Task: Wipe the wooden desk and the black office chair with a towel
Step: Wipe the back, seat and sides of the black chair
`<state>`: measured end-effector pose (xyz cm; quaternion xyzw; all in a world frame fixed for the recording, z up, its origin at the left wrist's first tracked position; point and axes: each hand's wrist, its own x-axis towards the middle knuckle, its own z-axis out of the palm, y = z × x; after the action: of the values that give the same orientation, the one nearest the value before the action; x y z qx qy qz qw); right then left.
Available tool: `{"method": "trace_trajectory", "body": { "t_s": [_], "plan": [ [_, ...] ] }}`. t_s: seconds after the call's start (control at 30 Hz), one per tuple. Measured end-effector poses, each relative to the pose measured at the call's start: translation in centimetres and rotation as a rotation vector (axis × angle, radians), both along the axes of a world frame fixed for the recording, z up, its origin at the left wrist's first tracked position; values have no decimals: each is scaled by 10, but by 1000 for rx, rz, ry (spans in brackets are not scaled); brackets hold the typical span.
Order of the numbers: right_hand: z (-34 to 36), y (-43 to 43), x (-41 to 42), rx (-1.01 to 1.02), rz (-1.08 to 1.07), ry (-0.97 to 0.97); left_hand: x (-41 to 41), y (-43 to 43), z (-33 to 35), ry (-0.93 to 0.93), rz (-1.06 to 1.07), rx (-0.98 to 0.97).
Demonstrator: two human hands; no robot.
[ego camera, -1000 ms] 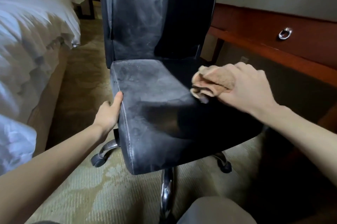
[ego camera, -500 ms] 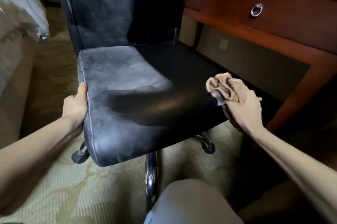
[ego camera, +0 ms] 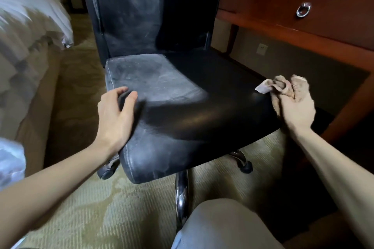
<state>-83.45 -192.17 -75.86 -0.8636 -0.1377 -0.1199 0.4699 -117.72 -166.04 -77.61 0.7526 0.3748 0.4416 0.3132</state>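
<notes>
At the seat's right edge, right hand (ego camera: pixel 297 111) grips a bunched towel (ego camera: pixel 283 88), fingers curled round it (tag pokes left; no clear long axis). Left hand (ego camera: pixel 115 115) rests on chair (ego camera: pixel 182 107), fingers loosely together. Seat's right half looks dark, probably wiped; left half and backrest grey, dusty. Chair faces the person. Desk (ego camera: pixel 283 5) top unseen, cannot judge.
</notes>
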Motion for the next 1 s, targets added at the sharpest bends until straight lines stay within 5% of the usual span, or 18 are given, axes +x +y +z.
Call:
{"method": "trace_trajectory", "body": {
  "t_s": [0.17,0.43,0.57,0.67,0.77,1.0],
  "plan": [
    [0,32,-73,-255,58,-211,7,-10,2,-17,-26,51],
    [-2,68,-198,-215,693,-422,3,-7,2,-45,-17,51],
    [19,61,-164,-163,759,-639,-5,-1,4,-103,-26,-26],
    [31,48,-113,-437,871,-798,-11,-4,2,-135,-57,-100],
    [26,41,-85,-612,1104,-740,-10,-6,3,-148,-101,-140],
    [4,59,-131,-449,1213,-1220,-3,-1,-7,-98,-74,-208]
  ]
}}
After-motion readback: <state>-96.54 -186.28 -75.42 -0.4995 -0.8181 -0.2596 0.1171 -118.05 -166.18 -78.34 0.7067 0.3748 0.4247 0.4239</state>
